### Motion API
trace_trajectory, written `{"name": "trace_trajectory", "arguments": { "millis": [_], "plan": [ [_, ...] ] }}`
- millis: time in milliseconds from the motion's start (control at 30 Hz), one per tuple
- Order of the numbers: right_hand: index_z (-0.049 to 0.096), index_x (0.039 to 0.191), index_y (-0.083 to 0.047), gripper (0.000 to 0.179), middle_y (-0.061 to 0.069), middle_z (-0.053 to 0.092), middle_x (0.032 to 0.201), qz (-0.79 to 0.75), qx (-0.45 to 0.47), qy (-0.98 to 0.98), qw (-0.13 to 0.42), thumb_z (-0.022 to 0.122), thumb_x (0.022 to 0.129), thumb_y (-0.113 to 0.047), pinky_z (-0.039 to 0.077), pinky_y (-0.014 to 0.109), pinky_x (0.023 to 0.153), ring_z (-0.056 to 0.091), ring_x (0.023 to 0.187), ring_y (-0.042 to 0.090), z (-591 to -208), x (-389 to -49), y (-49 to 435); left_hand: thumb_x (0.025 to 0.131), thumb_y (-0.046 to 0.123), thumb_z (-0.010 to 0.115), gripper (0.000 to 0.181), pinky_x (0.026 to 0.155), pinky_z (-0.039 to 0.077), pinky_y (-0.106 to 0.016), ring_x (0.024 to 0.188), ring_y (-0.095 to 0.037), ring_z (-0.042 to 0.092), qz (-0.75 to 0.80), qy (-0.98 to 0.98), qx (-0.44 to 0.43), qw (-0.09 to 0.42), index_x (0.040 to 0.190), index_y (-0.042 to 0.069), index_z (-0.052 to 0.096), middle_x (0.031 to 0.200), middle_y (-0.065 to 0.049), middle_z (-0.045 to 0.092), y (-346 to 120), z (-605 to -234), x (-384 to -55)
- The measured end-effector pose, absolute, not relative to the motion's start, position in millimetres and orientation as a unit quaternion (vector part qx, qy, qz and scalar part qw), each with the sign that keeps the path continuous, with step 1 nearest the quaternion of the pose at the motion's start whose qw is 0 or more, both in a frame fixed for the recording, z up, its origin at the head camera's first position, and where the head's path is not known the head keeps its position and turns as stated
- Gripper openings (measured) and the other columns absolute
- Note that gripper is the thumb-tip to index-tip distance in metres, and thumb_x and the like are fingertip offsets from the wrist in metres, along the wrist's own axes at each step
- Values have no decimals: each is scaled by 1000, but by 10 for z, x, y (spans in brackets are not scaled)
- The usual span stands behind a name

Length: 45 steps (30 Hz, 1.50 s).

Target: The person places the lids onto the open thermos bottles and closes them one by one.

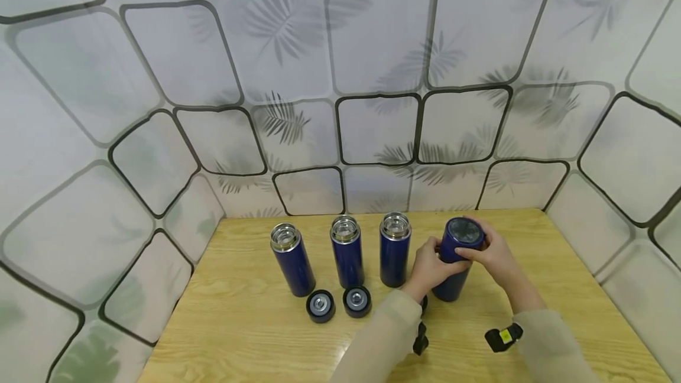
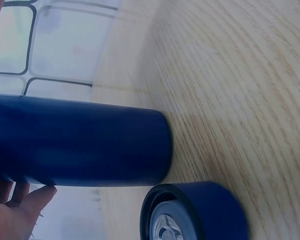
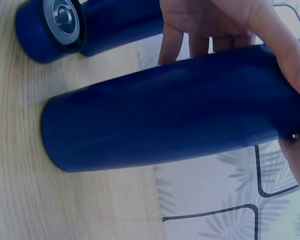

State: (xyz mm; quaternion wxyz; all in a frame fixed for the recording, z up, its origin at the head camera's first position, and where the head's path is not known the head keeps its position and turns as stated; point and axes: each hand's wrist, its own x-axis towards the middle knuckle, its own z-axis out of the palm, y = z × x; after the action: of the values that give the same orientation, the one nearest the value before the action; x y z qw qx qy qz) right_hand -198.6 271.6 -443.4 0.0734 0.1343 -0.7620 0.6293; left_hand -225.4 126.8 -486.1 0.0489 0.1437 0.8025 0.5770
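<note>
A dark blue vacuum flask [image 1: 450, 288] stands on the table at the right, its dark-topped lid [image 1: 464, 231] on its mouth. My left hand [image 1: 430, 267] grips the flask's upper body from the left, the thumb reaching across its front. From the right, my right hand [image 1: 496, 253] holds the lid, with the thumb on its near side. The right wrist view shows the flask [image 3: 155, 117] upright on its base, the left hand [image 3: 215, 22] around it. Close to the base in the left wrist view lies a loose lid [image 2: 215, 212], underside showing.
Left of the hands stand three uncapped blue flasks, the left one [image 1: 294, 265], middle one [image 1: 348, 262] and right one [image 1: 393, 256]. Two upturned lids [image 1: 321, 306] lie before them; another [image 1: 424, 305] is mostly behind the left wrist. Patterned walls surround the wooden table [image 1: 239, 336].
</note>
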Motion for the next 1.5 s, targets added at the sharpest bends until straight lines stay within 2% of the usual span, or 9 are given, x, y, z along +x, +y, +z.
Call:
{"name": "trace_trajectory", "arguments": {
  "millis": [267,500,667,800,900,1033,1133,1267,1500],
  "plan": [
    [30,135,0,69,20,37,126,595,67,-791,126,68,78,-11,41,12,75,45,98,-3,-4418,-1911,2562,65,37,77,42,65,46,-24,77,-4,54,578,803,138,35,92,17,52,87,10,54,1289,-4868,-2243],
    [32,134,-4,70,16,41,125,564,-20,-807,175,70,76,-17,37,13,77,43,109,25,-4464,-1883,2410,64,39,77,43,66,46,-24,77,-5,54,576,806,134,18,92,17,52,89,7,56,1310,-4899,-2236],
    [32,134,-6,71,12,42,126,568,-57,-798,192,71,76,-18,38,18,79,42,111,26,-4464,-1862,2304,65,36,77,45,68,46,-24,81,-7,55,569,811,136,12,96,15,53,92,4,57,1298,-4908,-2239],
    [27,136,-5,73,15,39,127,581,-31,-793,180,69,78,-18,37,15,78,43,109,19,-4484,-1870,2357,65,37,77,46,68,46,-25,82,-7,55,573,808,134,21,97,16,53,93,6,56,1290,-4897,-2244],
    [24,137,-3,71,11,39,125,635,55,-753,160,65,80,-11,38,12,78,44,107,9,-4527,-1903,2496,65,40,76,45,70,46,-27,83,-6,54,581,803,130,37,97,19,53,93,10,54,1286,-4886,-2244],
    [28,138,-8,64,0,44,123,712,209,-666,83,58,82,1,41,17,80,47,106,5,-4590,-2017,2731,65,42,75,45,74,46,-30,87,-6,53,582,802,126,53,97,21,53,94,12,53,1280,-4876,-2244],
    [29,138,-13,62,-4,46,123,711,266,-651,16,55,83,1,43,20,80,48,107,7,-4554,-2092,2857,66,41,75,45,74,45,-31,88,-6,53,580,803,126,60,99,21,52,95,12,53,1282,-4871,-2248],
    [32,137,-13,61,-7,47,121,693,267,-670,-20,55,83,5,44,23,79,49,105,7,-4446,-2098,2901,66,41,75,46,74,45,-31,88,-6,53,580,802,125,65,100,21,52,94,12,52,1290,-4863,-2240],
    [30,135,0,61,-7,50,119,689,242,-683,2,51,80,15,46,25,76,52,102,9,-4407,-2046,2843,66,42,75,43,72,46,-30,85,-4,53,573,808,125,55,97,22,52,90,14,52,1294,-4876,-2225]
  ]
}}
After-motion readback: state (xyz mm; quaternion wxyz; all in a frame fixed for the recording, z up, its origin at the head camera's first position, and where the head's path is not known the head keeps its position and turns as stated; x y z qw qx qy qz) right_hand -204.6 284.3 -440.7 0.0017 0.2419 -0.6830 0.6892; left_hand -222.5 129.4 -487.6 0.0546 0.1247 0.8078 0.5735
